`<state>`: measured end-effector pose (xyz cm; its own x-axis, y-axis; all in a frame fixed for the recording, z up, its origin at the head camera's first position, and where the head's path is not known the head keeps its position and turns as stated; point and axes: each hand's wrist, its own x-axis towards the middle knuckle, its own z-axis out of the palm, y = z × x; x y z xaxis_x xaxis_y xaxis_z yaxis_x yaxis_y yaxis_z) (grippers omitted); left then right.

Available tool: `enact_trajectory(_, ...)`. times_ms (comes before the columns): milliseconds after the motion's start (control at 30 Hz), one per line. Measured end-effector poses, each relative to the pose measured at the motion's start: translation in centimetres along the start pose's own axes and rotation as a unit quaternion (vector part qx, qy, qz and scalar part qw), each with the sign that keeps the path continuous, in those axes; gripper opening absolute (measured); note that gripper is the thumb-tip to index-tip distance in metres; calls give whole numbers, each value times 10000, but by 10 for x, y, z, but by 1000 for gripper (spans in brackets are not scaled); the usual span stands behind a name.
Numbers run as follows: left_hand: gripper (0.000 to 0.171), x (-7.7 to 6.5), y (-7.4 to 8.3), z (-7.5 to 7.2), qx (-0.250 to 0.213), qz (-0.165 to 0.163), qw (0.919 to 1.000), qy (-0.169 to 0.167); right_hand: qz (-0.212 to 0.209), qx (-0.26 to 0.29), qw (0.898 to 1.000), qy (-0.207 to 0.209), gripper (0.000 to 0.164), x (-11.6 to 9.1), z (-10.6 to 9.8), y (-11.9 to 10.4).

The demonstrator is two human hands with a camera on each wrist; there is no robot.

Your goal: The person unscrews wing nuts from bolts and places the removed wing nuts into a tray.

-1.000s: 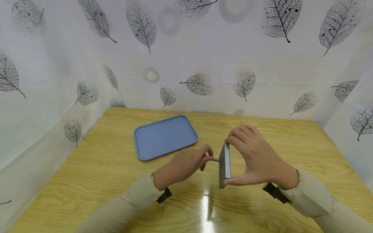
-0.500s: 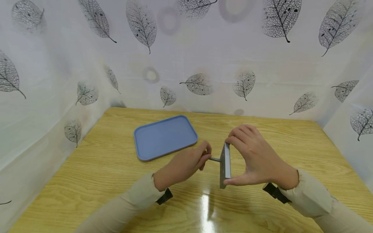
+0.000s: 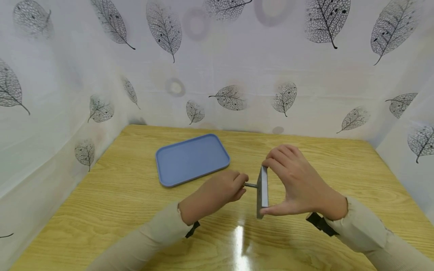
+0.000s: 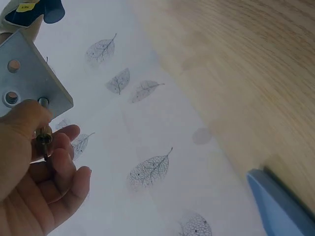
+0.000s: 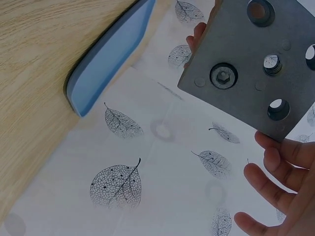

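My right hand (image 3: 295, 184) holds a grey metal plate (image 3: 262, 194) on edge above the table, thumb at its lower edge and fingers at its upper edge. Several round holes pierce the plate, as the right wrist view shows. In one of them sits the hex-socket head of a bolt (image 5: 224, 76). On the plate's other side the bolt's shank (image 3: 251, 185) sticks out toward my left hand (image 3: 217, 192), whose thumb and fingers pinch around its end. A small brass-toned, nut-like piece (image 4: 44, 138) shows between those fingers in the left wrist view, partly hidden by them.
A blue tray (image 3: 193, 160) lies on the wood-grain table (image 3: 118, 203), behind and left of my hands. White curtain (image 3: 237, 75) with a leaf print stands around the table's back and sides. Both wrists carry dark straps.
My left hand has turned about the bolt, its fingers rolling over and curling closer together. The right hand stays put, while the plate turns slightly, showing less of its left face.
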<state>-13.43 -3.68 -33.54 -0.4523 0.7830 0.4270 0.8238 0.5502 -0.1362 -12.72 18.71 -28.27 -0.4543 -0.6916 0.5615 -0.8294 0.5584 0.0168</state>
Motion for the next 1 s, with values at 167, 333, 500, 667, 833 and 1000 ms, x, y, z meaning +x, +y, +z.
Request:
enact_trajectory(167, 15, 0, 0, 2, 940, 142, 9950, 316, -21, -45, 10000, -17, 82, 1, 0, -1)
enact_trajectory(333, 13, 0, 0, 3, 1197, 205, 9915, 478, -25, -46, 10000, -33, 82, 1, 0, -1)
enact_trajectory(500, 11, 0, -1, 4, 1205, 275, 9913, 453, -25, -58, 10000, -51, 82, 1, 0, -2)
enact_trajectory(667, 18, 1, -2, 5, 855, 340, 9939, 606, -31, -73, 10000, -48, 83, 2, 0, -1)
enact_trajectory(833, 24, 0, -3, 3, 282, 310, 9976, 550, -31, -94, 9999, -46, 83, 2, 0, 0)
enact_trajectory(1000, 22, 0, -4, -1, 129, 317, 9984, 442, -34, -96, 9999, -45, 83, 2, 0, -1)
